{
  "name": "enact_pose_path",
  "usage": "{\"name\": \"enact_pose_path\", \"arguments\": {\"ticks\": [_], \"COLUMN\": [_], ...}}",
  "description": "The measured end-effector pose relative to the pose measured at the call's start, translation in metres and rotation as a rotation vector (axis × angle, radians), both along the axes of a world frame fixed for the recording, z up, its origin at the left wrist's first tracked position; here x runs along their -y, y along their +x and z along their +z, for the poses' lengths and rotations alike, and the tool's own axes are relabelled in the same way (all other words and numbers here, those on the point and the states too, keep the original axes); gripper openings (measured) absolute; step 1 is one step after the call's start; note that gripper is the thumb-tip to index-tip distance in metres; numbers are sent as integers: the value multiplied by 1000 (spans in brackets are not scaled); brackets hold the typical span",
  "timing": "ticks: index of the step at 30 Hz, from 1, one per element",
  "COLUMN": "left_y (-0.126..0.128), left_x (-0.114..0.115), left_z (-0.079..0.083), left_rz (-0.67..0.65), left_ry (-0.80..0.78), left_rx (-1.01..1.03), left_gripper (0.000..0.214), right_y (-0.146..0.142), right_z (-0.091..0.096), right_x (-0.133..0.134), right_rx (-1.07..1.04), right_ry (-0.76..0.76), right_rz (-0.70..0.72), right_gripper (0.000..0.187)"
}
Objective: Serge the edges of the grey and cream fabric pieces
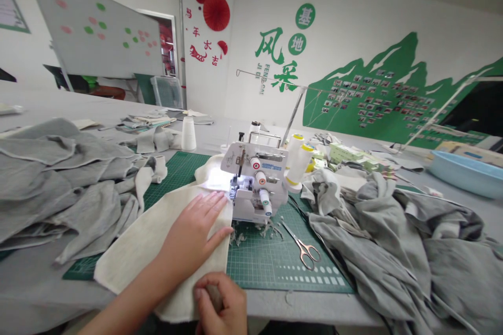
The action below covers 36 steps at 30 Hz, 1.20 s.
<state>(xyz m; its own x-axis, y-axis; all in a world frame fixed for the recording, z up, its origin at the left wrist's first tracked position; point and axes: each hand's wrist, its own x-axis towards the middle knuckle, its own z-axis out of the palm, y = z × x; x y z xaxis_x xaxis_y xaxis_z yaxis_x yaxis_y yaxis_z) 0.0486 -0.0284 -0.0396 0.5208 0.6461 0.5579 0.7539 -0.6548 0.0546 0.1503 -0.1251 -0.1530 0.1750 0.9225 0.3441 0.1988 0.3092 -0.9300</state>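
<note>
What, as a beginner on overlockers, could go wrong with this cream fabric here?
The left hand lies flat on the cream fabric, its fingertips close to the presser foot of the white overlock machine, so fingers could stray under it. Steel scissors with brass-coloured handles lie on the green cutting mat nearby and could get knocked or snag the fabric.

Scissors (302, 251) are laid on a green cutting mat (271, 267); grey garments (393, 251) are heaped alongside; a white thread cone (188, 133) is stood beyond.
</note>
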Motion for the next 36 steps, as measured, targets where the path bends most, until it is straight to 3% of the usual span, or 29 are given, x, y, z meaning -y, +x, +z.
{"name": "enact_pose_path", "arguments": {"ticks": [5,11,14,36], "left_y": [-3,-7,-7,-5], "left_x": [3,48,57,29], "left_z": [-1,-12,-17,-10], "left_rz": [-20,-20,-7,-11], "left_ry": [19,50,41,38], "left_rx": [-16,15,24,25], "left_gripper": [53,62,71,51], "right_y": [-2,-1,1,6], "right_z": [-2,5,11,14], "right_x": [-1,-4,-4,0], "right_rx": [-17,-75,-79,-12], "right_ry": [24,84,109,76], "right_rz": [18,97,126,77], "right_gripper": [13,17,16,20]}}
